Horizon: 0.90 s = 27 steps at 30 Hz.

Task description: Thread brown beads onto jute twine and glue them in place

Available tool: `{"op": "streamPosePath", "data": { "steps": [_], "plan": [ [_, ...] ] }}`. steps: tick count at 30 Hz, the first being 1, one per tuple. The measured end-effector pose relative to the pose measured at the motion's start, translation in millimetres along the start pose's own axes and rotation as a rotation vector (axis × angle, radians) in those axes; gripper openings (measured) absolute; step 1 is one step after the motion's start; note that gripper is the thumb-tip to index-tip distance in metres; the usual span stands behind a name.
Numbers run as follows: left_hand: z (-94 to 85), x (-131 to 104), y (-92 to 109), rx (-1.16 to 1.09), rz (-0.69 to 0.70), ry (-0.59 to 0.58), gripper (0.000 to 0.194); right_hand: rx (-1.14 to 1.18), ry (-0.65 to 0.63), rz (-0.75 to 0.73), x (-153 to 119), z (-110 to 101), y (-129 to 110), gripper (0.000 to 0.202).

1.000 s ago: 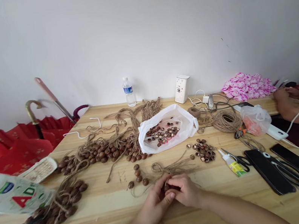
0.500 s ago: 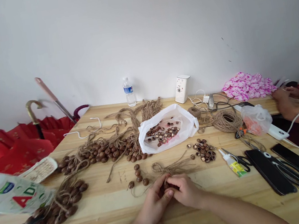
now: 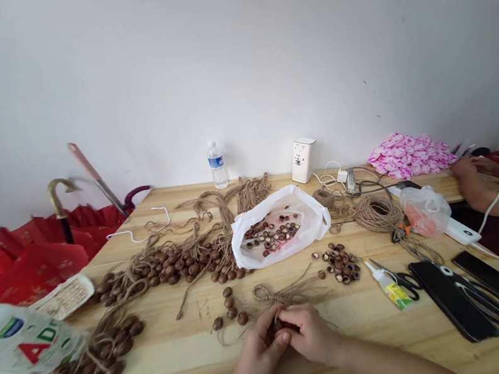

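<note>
My left hand (image 3: 262,352) and my right hand (image 3: 310,333) meet at the front middle of the table. Both are closed around a brown nut shell (image 3: 279,324), mostly covered by the fingers, with a bit of twine showing at its top. Just beyond the fingertips lies a looped, braided twine (image 3: 267,292) with loose strands spread to the right. To the left of the hands sit several round brown nuts (image 3: 229,302). A pile of cut shell halves (image 3: 341,262) rests to the right, behind my right hand.
An open white plastic bag (image 3: 284,254) holds more shells. Strung nut bunches (image 3: 186,264) lie left of it. At right are a glue bottle (image 3: 391,288), scissors (image 3: 483,298), a phone (image 3: 450,300) and a twine coil (image 3: 378,213). A large bottle (image 3: 21,337) stands at left. Another person's arm (image 3: 483,186) rests far right.
The whole view has tilted slightly upward, so the table sits lower in the picture. Both hands keep the same closed hold on the nut shell.
</note>
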<state>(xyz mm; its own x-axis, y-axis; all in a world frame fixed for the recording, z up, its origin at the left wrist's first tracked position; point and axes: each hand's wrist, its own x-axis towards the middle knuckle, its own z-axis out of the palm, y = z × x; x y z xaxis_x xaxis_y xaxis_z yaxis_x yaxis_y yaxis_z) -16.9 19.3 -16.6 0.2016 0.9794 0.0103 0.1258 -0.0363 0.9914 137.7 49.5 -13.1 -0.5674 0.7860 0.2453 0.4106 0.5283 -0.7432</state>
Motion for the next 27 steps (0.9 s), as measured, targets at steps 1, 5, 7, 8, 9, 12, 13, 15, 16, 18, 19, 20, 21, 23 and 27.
{"op": "streamPosePath", "data": {
  "steps": [1,5,7,8,9,12,13,15,16,18,19,20,21,23,27],
  "plan": [
    [0.0,0.2,-0.6,0.0,-0.001,-0.001,0.048,0.004,0.0,0.002,0.3,0.0,0.0,0.017],
    [0.0,0.7,0.2,-0.002,-0.008,-0.008,0.048,-0.004,0.011,0.009,0.9,0.1,0.0,0.018],
    [0.1,0.7,2.0,-0.007,-0.016,-0.011,0.048,-0.008,0.008,0.01,0.9,0.2,0.0,0.018],
    [0.3,0.7,2.7,-0.011,-0.019,-0.012,0.048,-0.009,0.005,0.007,0.8,0.2,0.1,0.018],
    [0.4,0.8,3.1,-0.014,-0.019,-0.014,0.048,-0.012,0.007,0.003,0.8,0.3,0.1,0.018],
    [0.7,0.7,2.3,-0.022,-0.008,-0.01,0.048,-0.026,0.013,-0.006,0.6,0.5,0.0,0.017],
    [0.8,0.7,1.5,-0.025,-0.005,-0.01,0.047,-0.027,0.014,-0.004,0.5,0.6,-0.1,0.017],
    [0.9,0.6,-0.5,-0.033,-0.003,-0.01,0.047,-0.026,0.014,0.003,0.4,0.8,-0.1,0.017],
    [0.9,0.5,-1.5,-0.036,-0.004,-0.009,0.047,-0.024,0.012,0.005,0.4,0.9,0.0,0.017],
    [1.1,0.5,-2.9,-0.038,-0.004,-0.005,0.047,-0.024,0.01,0.004,0.4,1.3,0.5,0.017],
    [1.2,0.5,-3.3,-0.037,-0.004,-0.005,0.047,-0.024,0.007,0.0,0.5,1.6,0.9,0.017],
    [1.4,0.6,-3.5,-0.037,-0.005,-0.006,0.047,-0.023,0.005,-0.005,0.5,1.9,1.3,0.016],
    [1.5,0.7,-3.4,-0.036,-0.006,-0.005,0.047,-0.022,0.007,-0.01,0.6,2.1,1.7,0.016],
    [1.8,0.9,-2.8,-0.035,-0.009,-0.001,0.047,-0.018,0.011,-0.02,0.7,2.6,2.0,0.015],
    [1.6,1.0,-1.2,-0.018,-0.003,0.012,0.045,-0.035,0.015,-0.02,0.5,2.9,1.1,0.015]
  ]
}}
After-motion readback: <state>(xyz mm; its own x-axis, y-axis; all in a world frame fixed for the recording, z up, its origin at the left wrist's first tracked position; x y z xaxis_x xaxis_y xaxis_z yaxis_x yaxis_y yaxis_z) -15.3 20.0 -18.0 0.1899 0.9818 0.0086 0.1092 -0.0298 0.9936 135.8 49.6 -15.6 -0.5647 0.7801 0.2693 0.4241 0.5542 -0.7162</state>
